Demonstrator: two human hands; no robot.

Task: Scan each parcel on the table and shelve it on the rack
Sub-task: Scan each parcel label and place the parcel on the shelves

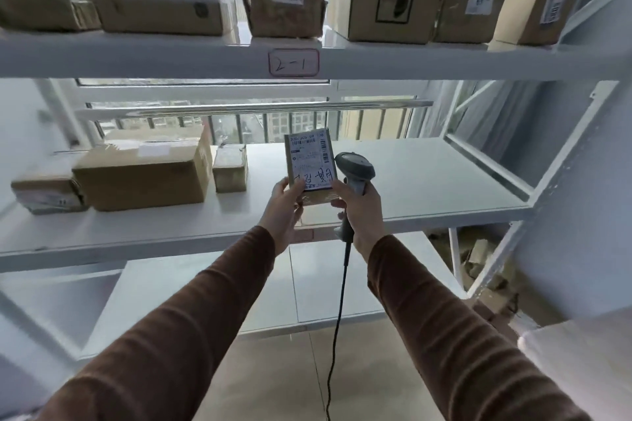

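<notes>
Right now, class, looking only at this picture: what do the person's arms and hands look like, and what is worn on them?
Both arms wear long, close-fitting brown sleeves of a soft, plain fabric without markings, ending at the wrists. The left hand and right hand are bare: no gloves, and no rings or watch are visible.

— Where is the light coming from?
— Daylight floods through the window (239, 120) behind the rack (376, 58), backlighting the boxes.
— And sharpness?
— Soft throughout; wide-angle bowing bends the edges, and glare washes the upper panes.
</notes>
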